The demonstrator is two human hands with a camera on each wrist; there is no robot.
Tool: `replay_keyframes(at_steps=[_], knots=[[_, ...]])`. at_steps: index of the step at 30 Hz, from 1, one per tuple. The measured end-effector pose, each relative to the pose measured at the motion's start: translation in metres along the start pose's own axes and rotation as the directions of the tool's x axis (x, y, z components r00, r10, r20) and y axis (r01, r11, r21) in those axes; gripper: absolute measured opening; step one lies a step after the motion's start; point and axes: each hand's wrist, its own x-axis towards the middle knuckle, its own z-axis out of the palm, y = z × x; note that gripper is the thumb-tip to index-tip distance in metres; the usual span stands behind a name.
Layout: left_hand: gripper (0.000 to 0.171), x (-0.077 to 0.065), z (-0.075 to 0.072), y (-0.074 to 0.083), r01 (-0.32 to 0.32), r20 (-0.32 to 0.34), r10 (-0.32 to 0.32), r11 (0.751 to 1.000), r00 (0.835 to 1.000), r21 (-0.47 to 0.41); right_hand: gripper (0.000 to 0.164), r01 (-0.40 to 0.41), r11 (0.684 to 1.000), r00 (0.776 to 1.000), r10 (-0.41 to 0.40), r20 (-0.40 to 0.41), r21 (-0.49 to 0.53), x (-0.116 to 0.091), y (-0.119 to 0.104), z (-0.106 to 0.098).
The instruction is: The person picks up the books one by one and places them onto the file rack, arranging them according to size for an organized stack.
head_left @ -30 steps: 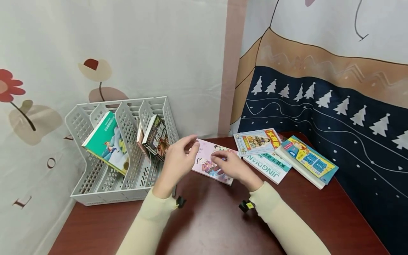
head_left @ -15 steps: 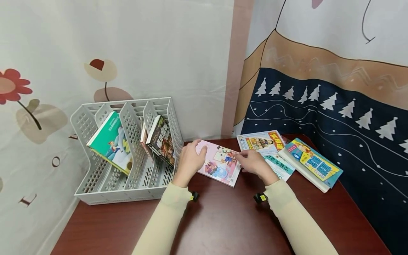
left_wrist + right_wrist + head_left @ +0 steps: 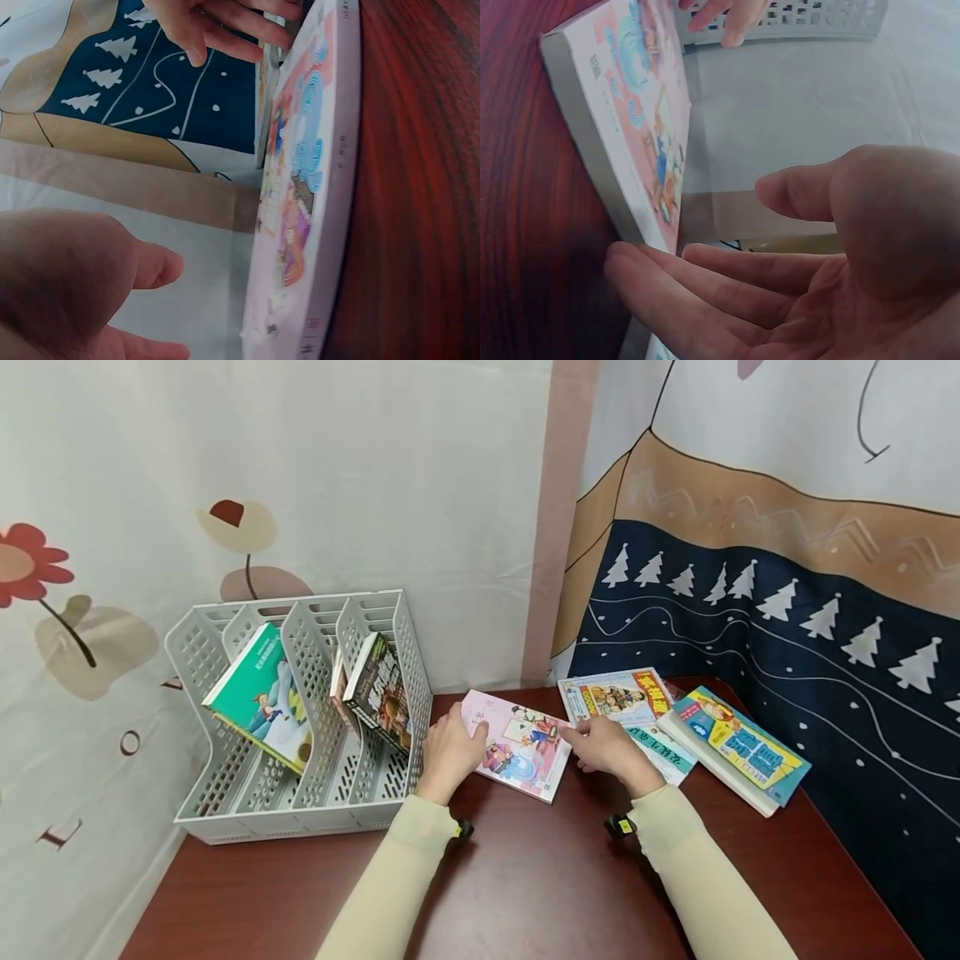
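A pink picture book lies flat on the brown table, cover up. My left hand is at the book's left edge, its thumb apart from the cover in the left wrist view. At the opposite edge is my right hand. Its fingers extend to the book's side in the right wrist view, while the thumb stands away from the cover. Neither hand pinches the book. Part of its left edge is hidden behind the left hand.
On the left stands a grey slotted book rack with a green book and a dark book leaning in it. Right of my hands lie a yellow-and-blue book, a comic-style book and a white-and-green book.
My right hand has moved right, from above the pink book to its right edge. My left hand has come down to the left edge. The view has shifted slightly.
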Motion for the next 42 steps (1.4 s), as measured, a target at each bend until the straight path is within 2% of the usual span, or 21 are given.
replay_keyframes(at_steps=[8,14,18,24,27,33,36,42], knots=[[0.074,-0.001,0.007,-0.006,0.038,0.033,-0.04,0.997,0.999,0.067,0.063,-0.018,1.0,1.0,0.018,0.008,0.0,0.003,0.0,0.003],[0.069,-0.003,0.004,-0.007,0.032,0.018,-0.034,0.991,0.999,0.128,0.061,-0.014,1.0,1.0,0.013,-0.017,-0.028,0.003,-0.003,0.005],[0.068,-0.004,0.002,-0.006,0.053,0.003,-0.054,0.993,0.999,0.108,0.061,-0.011,0.998,0.999,0.01,-0.031,-0.062,0.001,-0.006,0.005],[0.075,-0.004,-0.003,-0.004,0.112,0.045,-0.114,0.993,0.992,0.035,0.063,-0.009,0.996,0.999,0.006,-0.035,-0.086,-0.001,-0.007,0.003],[0.07,-0.005,-0.012,-0.002,0.098,0.038,-0.098,0.995,0.994,0.0,0.064,-0.008,0.997,1.0,0.006,-0.026,-0.078,-0.001,-0.006,0.002],[0.048,-0.009,-0.033,0.008,0.054,0.026,-0.051,0.989,0.998,-0.138,0.064,-0.011,0.997,1.0,0.009,-0.021,-0.077,0.0,-0.006,0.002],[0.045,-0.013,-0.04,0.016,0.009,0.023,-0.005,0.983,1.0,-0.182,0.063,-0.015,0.998,1.0,0.014,-0.012,-0.059,0.001,-0.005,0.002],[0.047,-0.02,-0.054,0.028,-0.078,-0.037,0.073,0.982,0.997,-0.174,0.062,0.002,0.994,0.999,-0.008,0.051,0.106,0.006,0.003,0.003]])
